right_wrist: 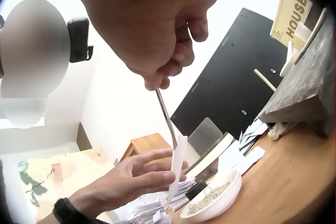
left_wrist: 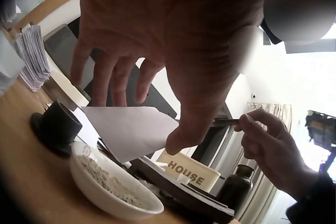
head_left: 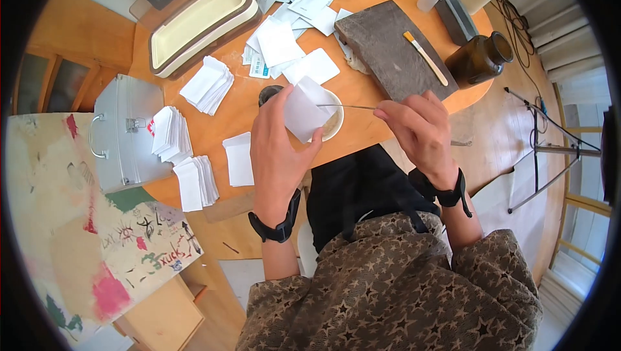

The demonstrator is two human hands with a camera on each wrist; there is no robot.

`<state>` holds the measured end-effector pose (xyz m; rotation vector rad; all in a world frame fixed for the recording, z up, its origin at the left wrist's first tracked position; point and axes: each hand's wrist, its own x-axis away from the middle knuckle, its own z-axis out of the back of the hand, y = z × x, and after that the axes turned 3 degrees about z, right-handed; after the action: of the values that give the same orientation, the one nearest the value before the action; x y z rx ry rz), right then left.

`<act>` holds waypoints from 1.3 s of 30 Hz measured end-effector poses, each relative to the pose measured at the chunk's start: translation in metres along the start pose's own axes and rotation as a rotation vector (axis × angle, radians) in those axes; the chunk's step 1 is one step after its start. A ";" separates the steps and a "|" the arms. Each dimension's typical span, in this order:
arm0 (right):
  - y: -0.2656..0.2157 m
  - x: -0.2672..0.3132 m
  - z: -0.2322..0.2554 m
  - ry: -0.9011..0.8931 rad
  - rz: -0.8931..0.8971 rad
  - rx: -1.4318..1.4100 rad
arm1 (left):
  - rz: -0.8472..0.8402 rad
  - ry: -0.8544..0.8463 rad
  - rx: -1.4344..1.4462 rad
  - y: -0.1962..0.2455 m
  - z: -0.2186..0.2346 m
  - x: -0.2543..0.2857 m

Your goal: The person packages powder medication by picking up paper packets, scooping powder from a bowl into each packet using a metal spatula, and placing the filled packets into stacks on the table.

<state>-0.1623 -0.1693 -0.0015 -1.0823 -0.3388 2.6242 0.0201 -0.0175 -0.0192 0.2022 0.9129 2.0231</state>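
Observation:
My left hand (head_left: 275, 147) holds a small white paper packet (head_left: 301, 118) between thumb and fingers. The packet is tilted over a white bowl (left_wrist: 100, 190), which contains coarse, pale grey-beige powder (left_wrist: 113, 183). My right hand (head_left: 420, 132) pinches the end of a thin metal rod-like tool (head_left: 356, 107). The tool's far end reaches the packet's top edge, where the paper hides its tip. Beside the bowl stands a small black cylindrical piece (left_wrist: 62, 123) on a wider base.
Stacks of folded white packets (head_left: 207, 86) lie at the left near a silver case (head_left: 123, 134). Pale sachets (head_left: 309, 3) are heaped at the back. A dark slab (head_left: 388, 43) bears a brush (head_left: 425, 58). A brown jar (head_left: 475, 60) stands near the table's right edge.

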 end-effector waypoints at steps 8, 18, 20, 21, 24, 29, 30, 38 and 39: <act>-0.015 0.000 -0.013 0.103 -0.202 -0.146 | 0.039 0.069 0.006 -0.012 0.007 0.010; -0.026 -0.020 -0.006 0.193 -0.458 -0.446 | 0.162 0.090 -0.044 -0.006 0.027 0.016; -0.024 -0.029 -0.003 0.197 -0.497 -0.491 | 0.176 0.113 -0.058 -0.014 0.035 0.020; -0.021 -0.034 -0.001 0.184 -0.501 -0.490 | 0.182 0.130 -0.066 -0.017 0.041 0.022; -0.019 -0.047 0.002 0.150 -0.514 -0.510 | 0.243 0.128 -0.081 -0.018 0.059 0.031; -0.014 -0.049 -0.006 0.063 -0.560 -0.552 | 0.353 0.140 -0.218 -0.032 0.072 0.049; -0.013 -0.046 -0.009 0.060 -0.557 -0.561 | 0.384 0.128 -0.255 -0.034 0.074 0.053; 0.001 -0.016 -0.012 0.052 -0.620 -0.487 | 0.497 0.058 -0.418 -0.047 0.067 0.070; 0.003 -0.013 -0.011 0.052 -0.621 -0.488 | 0.471 0.061 -0.441 -0.045 0.064 0.069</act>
<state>-0.1463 -0.1754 -0.0015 -0.9640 -1.1412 1.9948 0.0379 0.0858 -0.0169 0.1161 0.4569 2.6238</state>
